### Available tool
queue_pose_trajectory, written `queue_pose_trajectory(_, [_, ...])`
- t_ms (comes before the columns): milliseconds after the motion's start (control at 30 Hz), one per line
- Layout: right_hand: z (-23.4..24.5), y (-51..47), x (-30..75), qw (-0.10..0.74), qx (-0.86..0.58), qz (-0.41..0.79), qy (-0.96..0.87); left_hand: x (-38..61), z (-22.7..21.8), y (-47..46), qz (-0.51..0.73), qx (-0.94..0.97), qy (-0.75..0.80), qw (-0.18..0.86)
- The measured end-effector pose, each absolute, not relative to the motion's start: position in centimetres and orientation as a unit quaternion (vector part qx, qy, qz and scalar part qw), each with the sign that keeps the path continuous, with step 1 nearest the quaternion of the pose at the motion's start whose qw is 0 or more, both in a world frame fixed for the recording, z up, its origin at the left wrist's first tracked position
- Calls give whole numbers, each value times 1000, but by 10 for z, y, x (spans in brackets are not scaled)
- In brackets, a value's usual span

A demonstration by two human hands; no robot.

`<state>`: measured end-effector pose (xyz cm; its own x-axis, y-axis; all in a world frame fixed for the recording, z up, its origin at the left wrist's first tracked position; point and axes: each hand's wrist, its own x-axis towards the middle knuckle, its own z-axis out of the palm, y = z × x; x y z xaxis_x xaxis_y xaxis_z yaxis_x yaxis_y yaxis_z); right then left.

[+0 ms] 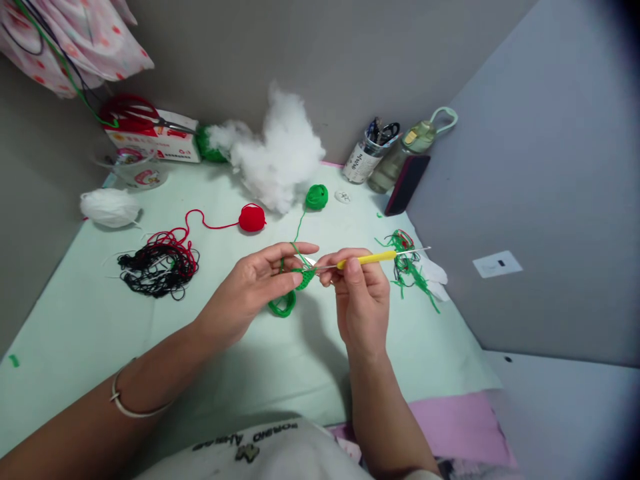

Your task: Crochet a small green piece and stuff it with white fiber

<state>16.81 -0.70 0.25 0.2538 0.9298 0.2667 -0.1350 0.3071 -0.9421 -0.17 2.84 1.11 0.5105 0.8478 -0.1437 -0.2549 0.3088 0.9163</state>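
My left hand [260,280] pinches a small green crochet piece [304,277] above the pale green table cover [100,320], with green yarn looped over its index finger. The strand runs back to a green yarn ball [317,197]. My right hand [361,290] is closed on a yellow-handled crochet hook [373,259] whose metal tip points left into the piece. A second green crocheted ring [283,305] lies on the cover just below my left hand.
A red yarn ball [251,218], a tangle of black and red yarn [157,265], white stuffing [275,157] and a white yarn ball [109,207] lie behind. Green yarn scraps [409,267], a bottle [405,150], a pen cup [365,157], a phone [406,185] and grey walls sit right.
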Motion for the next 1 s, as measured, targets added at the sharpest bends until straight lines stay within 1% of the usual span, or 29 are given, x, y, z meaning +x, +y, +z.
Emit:
queue_pose_trajectory(100, [4,-13,166,646,-459,338,-508,-1,13,26,388,471,349,711])
queue_pose_trajectory(167, [3,-17,165,622,-470,249,-575,1,14,24,410,480,375,679])
queue_pose_trajectory(233, [-2,-20,162,580,-462,132,-658,4,14,21,434,474,397,656])
queue_pose_trajectory(300, [-9,-21,160,533,-456,20,-712,8,13,20,443,438,394,676])
queue_pose_trajectory(367, [-13,-22,158,508,-468,-41,-722,10,12,20,418,374,361,744])
queue_pose_trajectory(433, [-13,-21,159,528,-471,-22,-706,10,11,23,379,309,322,810])
queue_pose_trajectory(500, [-7,-20,161,588,-460,59,-663,7,11,26,368,277,303,834])
queue_pose_trajectory(567, [0,-17,163,655,-456,162,-580,5,13,28,382,280,297,829])
queue_pose_trajectory(633, [5,-14,163,670,-447,252,-537,3,15,28,385,300,294,822])
queue_pose_trajectory(700, [6,-12,162,654,-446,288,-539,4,16,26,382,323,294,814])
queue_pose_trajectory(767, [4,-12,160,641,-457,271,-554,6,16,24,394,343,305,797])
queue_pose_trajectory(833, [-1,-13,157,628,-462,225,-585,10,15,21,418,350,320,775])
queue_pose_trajectory(900, [-6,-16,156,600,-466,143,-634,12,13,20,431,338,329,769])
queue_pose_trajectory(967, [-9,-18,156,563,-469,46,-678,13,12,21,413,307,319,796])
queue_pose_trajectory(1000, [-10,-19,156,554,-469,18,-688,13,12,22,397,289,309,814])
